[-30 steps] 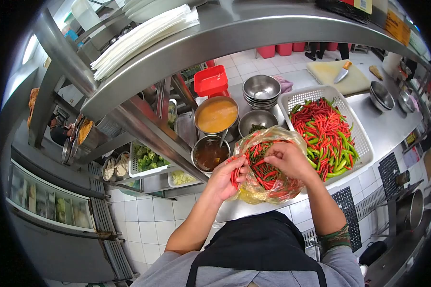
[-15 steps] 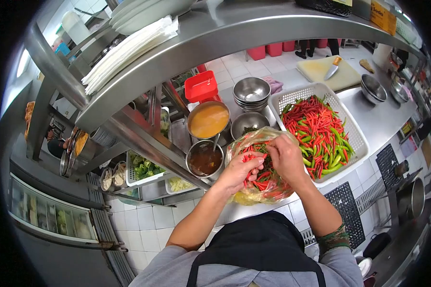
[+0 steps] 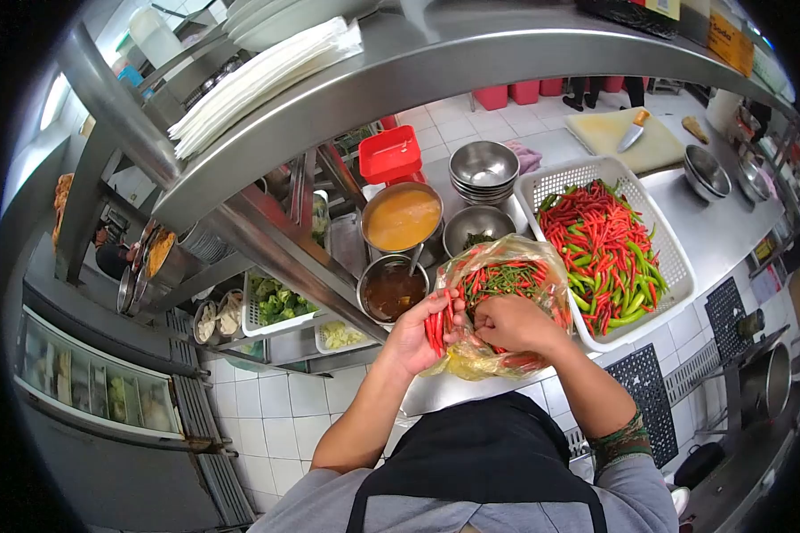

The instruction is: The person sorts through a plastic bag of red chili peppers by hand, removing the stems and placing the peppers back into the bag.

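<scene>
Several red chilies (image 3: pixel 436 331) stick out of my left hand (image 3: pixel 412 339), whose fingers are wrapped round them at the bag's left edge. My right hand (image 3: pixel 514 323) is over the mouth of a clear plastic bag (image 3: pixel 551 258), its fingers curled down among the chilies inside. What those fingertips pinch, if anything, is hidden. Red chilies with green stems (image 3: pixel 511 279) fill the open bag. Just to its right stands a white perforated basket (image 3: pixel 678 282) heaped with loose red and green chilies (image 3: pixel 596 244).
Behind the bag are a metal bowl (image 3: pixel 478 219) with dark green bits and stacked metal bowls (image 3: pixel 484 166). Left of it stand pots of orange liquid (image 3: pixel 404 219) and brown liquid (image 3: pixel 391 293). A knife (image 3: pixel 632 133) lies on a cutting board (image 3: pixel 596 138). A steel shelf (image 3: pixel 400 75) crosses overhead.
My hands have parted: the left has moved down and left with chilies in it, the right down into the bag. The view has shifted slightly.
</scene>
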The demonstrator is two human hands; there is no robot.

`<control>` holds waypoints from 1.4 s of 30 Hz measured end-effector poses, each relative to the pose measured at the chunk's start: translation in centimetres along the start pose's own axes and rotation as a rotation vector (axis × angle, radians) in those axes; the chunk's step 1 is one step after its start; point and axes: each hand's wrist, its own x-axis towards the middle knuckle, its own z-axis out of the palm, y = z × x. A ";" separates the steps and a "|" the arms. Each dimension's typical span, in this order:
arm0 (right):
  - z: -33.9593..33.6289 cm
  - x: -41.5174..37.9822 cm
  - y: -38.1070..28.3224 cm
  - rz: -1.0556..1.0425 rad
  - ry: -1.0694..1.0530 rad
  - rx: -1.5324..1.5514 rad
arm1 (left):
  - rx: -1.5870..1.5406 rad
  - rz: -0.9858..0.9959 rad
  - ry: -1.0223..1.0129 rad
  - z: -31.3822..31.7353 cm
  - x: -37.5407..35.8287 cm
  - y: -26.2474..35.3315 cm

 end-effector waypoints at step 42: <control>-5.5 -2.2 -0.9 -0.193 0.370 0.063 | -0.026 -0.143 -0.016 0.6 0.0 -0.6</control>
